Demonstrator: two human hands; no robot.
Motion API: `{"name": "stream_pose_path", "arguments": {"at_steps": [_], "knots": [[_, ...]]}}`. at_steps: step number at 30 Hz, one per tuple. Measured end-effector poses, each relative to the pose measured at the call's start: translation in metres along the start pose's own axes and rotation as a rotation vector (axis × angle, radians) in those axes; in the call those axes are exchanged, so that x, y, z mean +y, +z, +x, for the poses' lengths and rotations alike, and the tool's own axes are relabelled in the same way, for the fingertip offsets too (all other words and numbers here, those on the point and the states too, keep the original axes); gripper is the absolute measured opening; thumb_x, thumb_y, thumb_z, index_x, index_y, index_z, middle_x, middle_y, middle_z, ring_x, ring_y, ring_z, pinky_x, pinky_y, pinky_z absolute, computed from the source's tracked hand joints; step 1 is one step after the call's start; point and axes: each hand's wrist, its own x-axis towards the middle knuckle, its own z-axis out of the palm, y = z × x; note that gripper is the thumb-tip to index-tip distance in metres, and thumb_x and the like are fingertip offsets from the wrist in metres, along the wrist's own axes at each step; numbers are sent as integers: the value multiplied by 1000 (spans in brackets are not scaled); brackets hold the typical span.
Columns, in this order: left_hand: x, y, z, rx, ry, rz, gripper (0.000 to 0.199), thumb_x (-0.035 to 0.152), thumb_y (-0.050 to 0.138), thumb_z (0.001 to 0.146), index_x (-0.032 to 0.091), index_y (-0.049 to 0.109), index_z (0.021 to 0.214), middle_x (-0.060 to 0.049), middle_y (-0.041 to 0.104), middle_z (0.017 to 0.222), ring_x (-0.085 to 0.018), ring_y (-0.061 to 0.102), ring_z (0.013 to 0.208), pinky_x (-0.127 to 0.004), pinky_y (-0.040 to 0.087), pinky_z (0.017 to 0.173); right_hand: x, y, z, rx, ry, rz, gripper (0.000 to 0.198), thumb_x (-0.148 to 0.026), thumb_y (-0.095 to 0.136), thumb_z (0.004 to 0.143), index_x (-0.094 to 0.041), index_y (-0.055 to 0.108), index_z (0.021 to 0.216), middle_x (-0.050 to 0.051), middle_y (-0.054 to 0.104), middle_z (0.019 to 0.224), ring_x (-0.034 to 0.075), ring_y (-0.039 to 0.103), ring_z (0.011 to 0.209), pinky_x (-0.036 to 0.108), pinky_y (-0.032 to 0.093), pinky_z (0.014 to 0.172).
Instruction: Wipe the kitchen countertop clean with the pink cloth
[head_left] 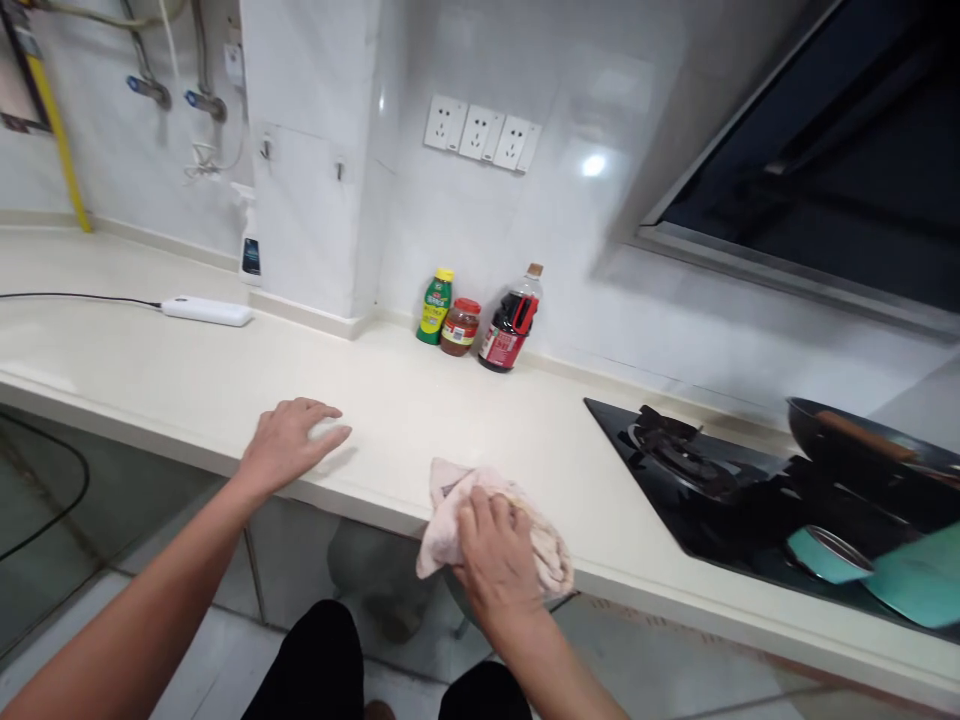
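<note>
A pale pink cloth (442, 540) lies bunched at the front edge of the cream countertop (390, 400), one part hanging over the edge. My right hand (499, 555) presses on it with curled fingers, gripping the fabric. Farther left, my left hand (289, 445) is held over the counter near its front edge, fingers apart and holding nothing. Whether its fingertips touch the surface I cannot tell.
Against the wall stand a green bottle (435, 308), a red-lidded jar (460, 328) and a dark sauce bottle (510, 325). At right is a black gas stove (652, 490) with a wok (832, 430). A spray bottle (250, 245) and white power strip (206, 311) sit left.
</note>
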Motion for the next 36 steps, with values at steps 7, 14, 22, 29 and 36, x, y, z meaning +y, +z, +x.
{"name": "stream_pose_path", "arguments": {"at_steps": [7,14,22,29,36], "knots": [[-1,-5,-2,36,2,-210,56,69,44,88,27,73,111,-6,70,126,-31,57,125,-47,37,110,-119,-19,96,-133,-146,341,25,-16,44,99,-15,60,118,17,64,122,33,54,110,53,44,89],[-17,-6,1,28,-77,-405,60,69,48,84,24,71,117,-7,70,126,-29,60,123,-39,45,104,-152,-38,125,-33,-349,353,36,-16,39,100,-3,50,132,23,61,126,34,53,114,49,43,92],[-14,-1,-4,18,-11,-66,53,66,47,87,28,72,114,-5,71,127,-30,58,124,-43,38,107,-42,-11,46,-2,-259,377,71,-31,80,77,-22,48,139,14,51,149,35,50,120,51,41,96],[-12,-4,-1,-30,-13,-12,59,68,43,87,27,71,119,-6,69,132,-32,56,128,-44,38,105,97,28,-64,43,-15,225,77,-22,82,63,-29,57,135,8,55,149,38,49,125,49,39,93],[-12,-3,0,-21,-8,-1,61,68,41,87,26,71,120,-7,69,132,-33,56,128,-46,38,104,203,41,-143,44,201,451,53,-22,59,72,-30,65,125,6,65,136,33,61,116,46,49,92]]}}
